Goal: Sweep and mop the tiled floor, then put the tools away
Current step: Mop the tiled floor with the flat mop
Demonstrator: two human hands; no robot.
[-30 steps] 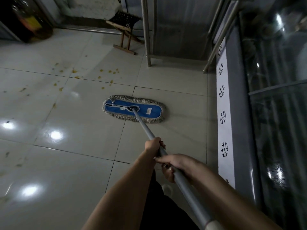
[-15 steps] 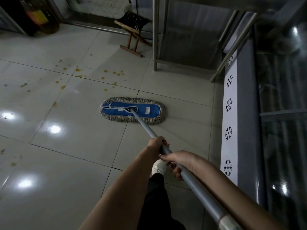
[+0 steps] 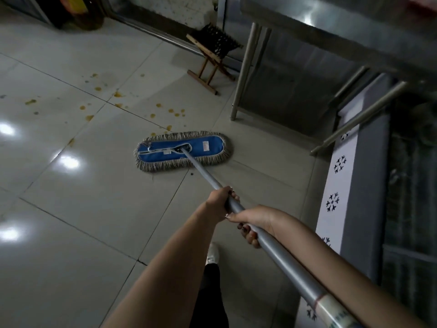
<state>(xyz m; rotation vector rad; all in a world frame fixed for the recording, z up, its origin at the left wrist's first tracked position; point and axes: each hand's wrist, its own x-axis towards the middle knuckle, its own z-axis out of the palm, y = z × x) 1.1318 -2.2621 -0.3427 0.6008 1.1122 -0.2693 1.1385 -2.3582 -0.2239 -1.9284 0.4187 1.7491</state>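
A flat blue mop head (image 3: 203,147) with a grey fringe lies on the pale tiled floor (image 3: 94,209). Its grey metal handle (image 3: 279,252) runs back toward me, down to the right. My left hand (image 3: 218,202) grips the handle further down the pole. My right hand (image 3: 254,221) grips it just behind, fingers curled under the pole. Yellow-orange spots (image 3: 165,112) are scattered on the tiles just beyond and left of the mop head.
A small wooden folding stool (image 3: 212,58) stands beyond the mop. A steel table leg (image 3: 243,74) and its top are at upper right. A grey cabinet with a white snowflake strip (image 3: 335,197) runs along the right. My foot (image 3: 212,253) is below my hands.
The mop head has slid forward along the tiles, closer to the yellow spots and the stool. Both hands keep the same grip on the handle.
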